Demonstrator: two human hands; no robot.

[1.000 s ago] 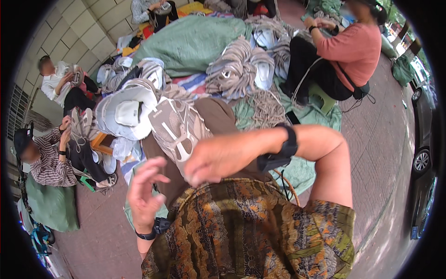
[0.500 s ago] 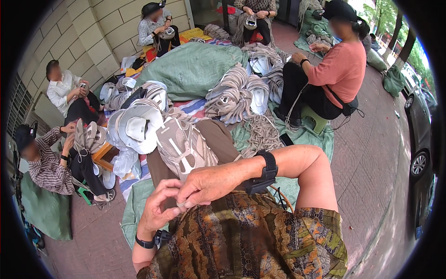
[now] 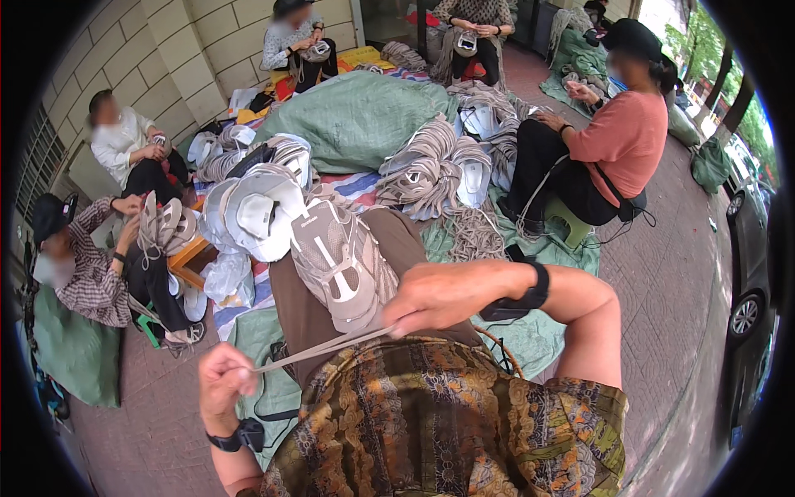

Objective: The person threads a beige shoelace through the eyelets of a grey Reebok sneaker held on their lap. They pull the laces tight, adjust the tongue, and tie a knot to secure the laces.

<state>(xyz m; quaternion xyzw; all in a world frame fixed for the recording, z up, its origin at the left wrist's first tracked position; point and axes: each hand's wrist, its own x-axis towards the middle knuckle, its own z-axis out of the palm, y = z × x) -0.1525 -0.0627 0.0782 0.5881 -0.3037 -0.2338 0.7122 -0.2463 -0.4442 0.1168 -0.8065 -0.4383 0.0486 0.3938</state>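
Observation:
A beige shoelace (image 3: 319,348) stretches in a straight, slightly slanted line between my two hands, in front of my lap. My left hand (image 3: 224,379) pinches its lower left end, fingers closed. At the other end my right hand (image 3: 432,296) is closed on the lace, a little blurred. Beneath and beyond the lace, a taupe mesh shoe upper (image 3: 341,263) with pale overlays lies across my brown trousers (image 3: 396,234), its heel end close to my right hand. A stack of white-lined shoe uppers (image 3: 263,214) adjoins it on the left.
Bundled shoe uppers (image 3: 426,170) and a big green sack (image 3: 356,120) lie ahead. Loose laces (image 3: 474,236) are heaped on the green sheet at right. Co-workers sit around; the nearest wears a pink top (image 3: 625,145). A wooden stool (image 3: 192,263) and clear plastic bag (image 3: 228,277) stand left.
My hands have moved apart from being together, left hand leftward and right hand rightward and up, drawing the lace taut between them. The shoe upper has shifted slightly right in view.

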